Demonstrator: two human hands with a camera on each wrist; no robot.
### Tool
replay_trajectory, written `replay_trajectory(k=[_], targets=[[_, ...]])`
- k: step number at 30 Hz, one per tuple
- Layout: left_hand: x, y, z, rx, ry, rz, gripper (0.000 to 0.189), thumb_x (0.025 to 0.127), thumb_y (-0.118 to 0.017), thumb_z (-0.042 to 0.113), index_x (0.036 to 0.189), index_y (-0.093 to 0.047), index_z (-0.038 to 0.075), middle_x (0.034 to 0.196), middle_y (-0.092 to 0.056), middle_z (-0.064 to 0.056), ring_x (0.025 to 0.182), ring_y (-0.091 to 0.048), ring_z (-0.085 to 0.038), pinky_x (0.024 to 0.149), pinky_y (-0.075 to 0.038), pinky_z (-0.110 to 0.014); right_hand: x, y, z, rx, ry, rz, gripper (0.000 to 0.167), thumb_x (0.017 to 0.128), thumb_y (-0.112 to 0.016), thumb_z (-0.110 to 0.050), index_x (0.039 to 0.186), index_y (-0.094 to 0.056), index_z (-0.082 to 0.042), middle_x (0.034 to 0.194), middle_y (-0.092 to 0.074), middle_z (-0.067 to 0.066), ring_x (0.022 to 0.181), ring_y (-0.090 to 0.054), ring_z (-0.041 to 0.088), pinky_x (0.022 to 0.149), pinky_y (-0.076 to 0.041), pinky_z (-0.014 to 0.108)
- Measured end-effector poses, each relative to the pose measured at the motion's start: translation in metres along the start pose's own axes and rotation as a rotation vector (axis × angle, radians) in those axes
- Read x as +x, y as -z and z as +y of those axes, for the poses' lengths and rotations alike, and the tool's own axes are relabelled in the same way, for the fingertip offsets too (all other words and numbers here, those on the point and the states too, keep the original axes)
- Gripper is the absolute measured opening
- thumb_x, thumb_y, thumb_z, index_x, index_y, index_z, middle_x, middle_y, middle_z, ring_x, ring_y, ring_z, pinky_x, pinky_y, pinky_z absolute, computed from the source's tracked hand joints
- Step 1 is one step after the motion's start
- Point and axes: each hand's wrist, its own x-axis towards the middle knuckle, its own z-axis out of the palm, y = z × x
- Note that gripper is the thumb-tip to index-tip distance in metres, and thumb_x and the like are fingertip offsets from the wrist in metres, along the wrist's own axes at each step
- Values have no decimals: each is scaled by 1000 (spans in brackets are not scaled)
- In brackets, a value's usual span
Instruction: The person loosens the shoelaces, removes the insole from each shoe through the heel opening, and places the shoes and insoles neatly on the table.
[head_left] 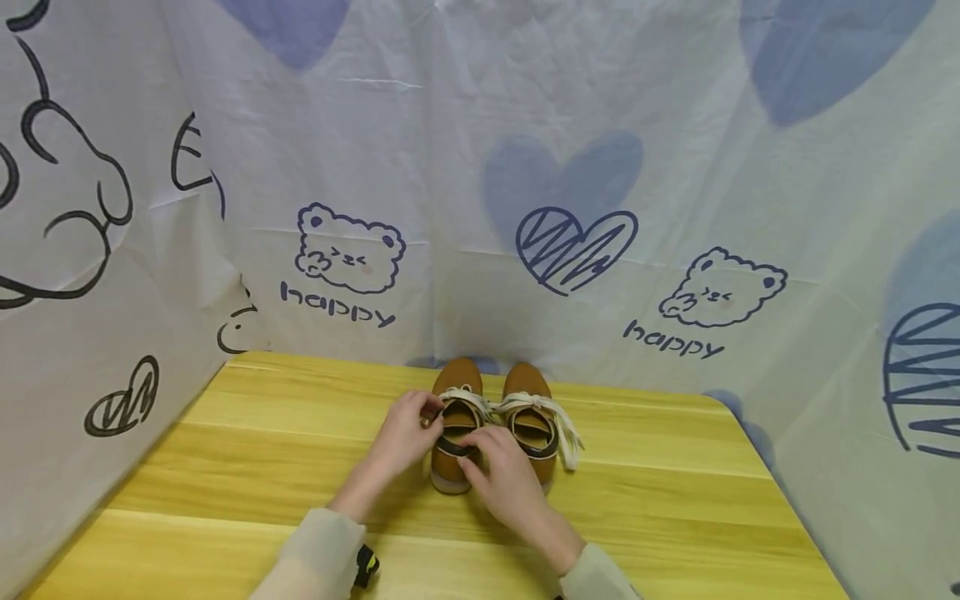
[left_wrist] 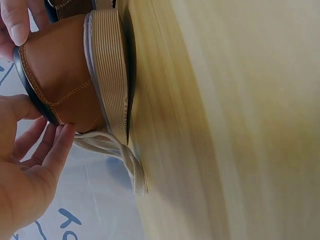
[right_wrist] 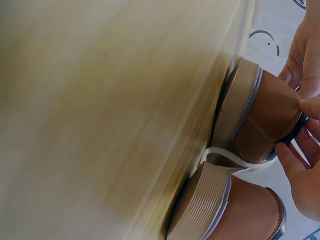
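Two brown shoes with white laces and dark collars stand side by side near the table's far edge, toes away from me. My left hand (head_left: 405, 432) is at the left side of the left-hand shoe (head_left: 450, 472), its thumb and fingertips pinching the collar, as the left wrist view shows. From the other side my right hand (head_left: 504, 475) holds the same collar near the heel, fingertips at the dark rim (right_wrist: 295, 131). The ribbed sole (left_wrist: 111, 75) rests on the table. Close beside the right hand is the other shoe (head_left: 527, 379), partly hidden behind it.
Laces (head_left: 568, 450) from the right-hand shoe trail over its right side toward the wooden table (head_left: 660, 500). A white printed cloth (head_left: 465, 275) rises behind and at both sides. A small black and yellow thing (head_left: 366, 567) shows by the left sleeve.
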Motion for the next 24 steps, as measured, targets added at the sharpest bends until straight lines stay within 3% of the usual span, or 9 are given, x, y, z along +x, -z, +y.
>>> replay_trajectory(k=[8, 14, 19, 24], targets=[[-9, 3, 7, -4, 22, -45, 22, 88, -76, 1, 108, -69, 2, 103, -65, -9, 92, -65, -22, 82, -59, -38, -9, 6, -3, -6, -10, -19, 21, 90, -83, -15, 109, -72, -13, 111, -70, -2, 110, -63, 19, 92, -57, 37], [-22, 8, 13, 4, -35, -81, 28, 88, -79, 3, 113, -67, 1, 107, -62, -8, 93, -62, -22, 82, -58, -38, -19, 10, -4, -1, 48, 19, 25, 85, -88, -17, 101, -69, -13, 104, -68, -3, 103, -62, 17, 86, -57, 34], [-33, 13, 15, 38, -59, -59, 31, 91, -79, 10, 119, -67, 4, 110, -61, -6, 97, -61, -21, 84, -56, -37, -28, 17, -3, 7, 106, 52, 33, 78, -92, -21, 94, -65, -14, 97, -66, -6, 94, -60, 13, 79, -55, 30], [-42, 23, 16, 32, -75, -47, 32, 94, -76, 13, 124, -66, 5, 116, -63, -6, 103, -61, -23, 89, -55, -40, -39, 29, -5, 20, 108, 37, 39, 74, -95, -26, 89, -60, -16, 91, -63, -8, 90, -58, 10, 77, -54, 29]])
